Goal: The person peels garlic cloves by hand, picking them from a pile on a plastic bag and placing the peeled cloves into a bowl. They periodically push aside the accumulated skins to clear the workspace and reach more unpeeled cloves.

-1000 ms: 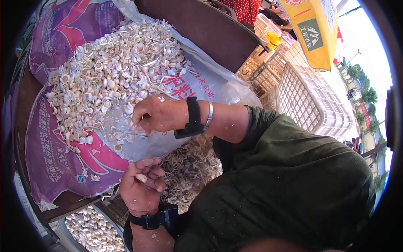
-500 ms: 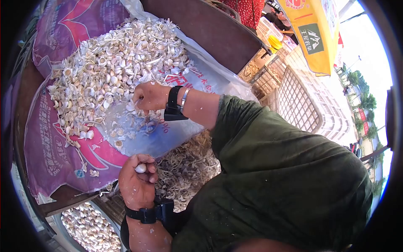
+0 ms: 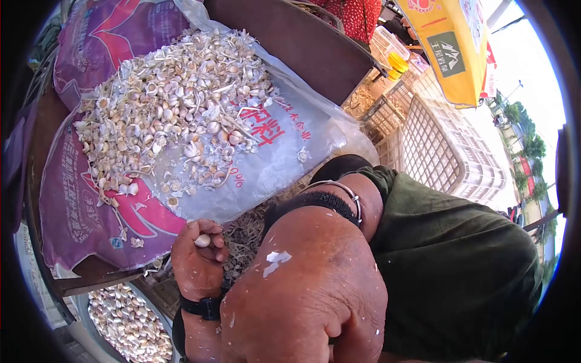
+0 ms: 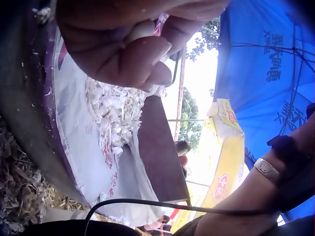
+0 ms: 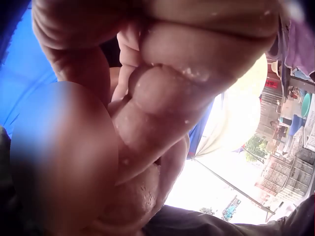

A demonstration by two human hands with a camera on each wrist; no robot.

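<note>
My left hand (image 3: 195,260) is palm up near the front edge of the sacks, with curled fingers around a pale garlic clove (image 3: 203,241). In the left wrist view the same clove (image 4: 140,30) shows between the fingers. Close in front of the head camera is my right hand (image 3: 305,290), its back large in view and its fingers bent down out of sight. The right wrist view shows the curled fingers (image 5: 162,103) against a blurred patch of the face. A heap of garlic cloves (image 3: 175,103) with skins and stalks lies on the printed sacks (image 3: 260,175).
A basin (image 3: 82,311) of cloves stands low at the left. Dry garlic skins (image 3: 245,239) lie below the sacks' front edge. A dark board (image 3: 296,45) borders the heap at the back. White plastic crates (image 3: 433,142) and a yellow printed sheet (image 3: 448,54) are at the right.
My right hand has left the heap and risen toward the head camera, passing in front of the body. The left hand stays nearly in place with the clove.
</note>
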